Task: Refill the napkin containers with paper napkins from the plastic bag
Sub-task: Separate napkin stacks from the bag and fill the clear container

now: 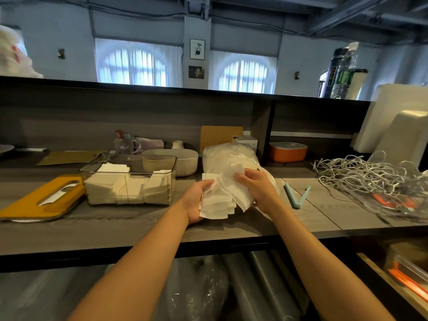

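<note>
Behind a grey wooden counter [139, 218], a loose sheaf of paper napkins [220, 202] is held beside the plastic bag [228, 158], cupped in the left hand [196, 202] and pinched by the right hand [257, 184]. Light, limp and easily fanned, the sheaf is probably best gripped across its whole thickness before reaching the half-filled clear container [129, 181].

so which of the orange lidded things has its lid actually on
The orange box in the back cubby right of the plastic bag has its pale lid on. The yellow-orange slotted lid lies off, left of the clear napkin container.
</note>
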The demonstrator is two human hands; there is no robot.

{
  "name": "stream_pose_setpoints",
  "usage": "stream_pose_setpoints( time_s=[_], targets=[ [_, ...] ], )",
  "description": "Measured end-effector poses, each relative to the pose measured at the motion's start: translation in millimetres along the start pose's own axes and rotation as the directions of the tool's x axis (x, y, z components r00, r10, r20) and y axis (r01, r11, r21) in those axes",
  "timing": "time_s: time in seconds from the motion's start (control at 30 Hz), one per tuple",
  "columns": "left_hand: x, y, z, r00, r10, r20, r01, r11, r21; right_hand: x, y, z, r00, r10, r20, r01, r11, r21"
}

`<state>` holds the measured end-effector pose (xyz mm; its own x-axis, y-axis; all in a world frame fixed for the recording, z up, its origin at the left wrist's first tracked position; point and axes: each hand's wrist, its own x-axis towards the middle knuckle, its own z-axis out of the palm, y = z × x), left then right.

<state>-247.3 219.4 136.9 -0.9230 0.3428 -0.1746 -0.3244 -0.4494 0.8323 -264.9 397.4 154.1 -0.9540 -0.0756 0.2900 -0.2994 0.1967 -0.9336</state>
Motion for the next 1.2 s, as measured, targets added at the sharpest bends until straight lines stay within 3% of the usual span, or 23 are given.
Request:
stream_pose_setpoints(
  time_s=[0.07,0.13,0.23,0.33,0.53,0.73,0.87,1.0,1.1,1.2],
  targets=[
    [0,1,0,0.997,0.007,0.074,-0.004,0.999,-0.047,1,2,2,0.999,0.015,0.052,-0.011,0.997,-0.076],
    [-4,2,2,0.993,-0.018,0.116,0.015,1.0,0.023,1,4,1,0.998,0.026,0.061,-0.018,0.992,-0.128],
    [-10,-1,3,0.996,-0.033,0.088,0.013,0.976,0.218,3,5,0,0.998,0.031,-0.047,-0.037,0.991,-0.131],
    [-5,-3,1,1.0,-0.008,0.021,0.001,0.952,0.305,4,7,-1,0.995,0.045,-0.084,-0.055,0.992,-0.11],
    [0,0,2,0.997,-0.028,-0.065,0.041,0.977,0.209,7,8,-2,0.987,0.088,-0.138,-0.093,0.995,-0.029],
    [6,1,-3,0.997,0.028,-0.072,-0.028,1.0,0.007,6,7,-2,0.988,0.119,-0.097,-0.117,0.993,0.029],
    [1,-3,1,0.998,0.068,-0.017,-0.066,0.995,0.074,7,8,-4,0.979,0.118,-0.167,-0.118,0.993,0.006],
    [8,-5,1,0.989,0.103,-0.108,-0.081,0.979,0.186,4,4,-3,0.985,0.125,-0.114,-0.13,0.991,-0.031],
    [14,-3,-3,0.977,0.087,-0.196,-0.057,0.987,0.152,4,5,-4,0.987,0.134,-0.084,-0.138,0.989,-0.044],
    [13,-2,-4,0.976,0.058,-0.208,-0.045,0.997,0.068,5,7,-8,0.97,0.159,-0.186,-0.154,0.987,0.04]
  ],
)
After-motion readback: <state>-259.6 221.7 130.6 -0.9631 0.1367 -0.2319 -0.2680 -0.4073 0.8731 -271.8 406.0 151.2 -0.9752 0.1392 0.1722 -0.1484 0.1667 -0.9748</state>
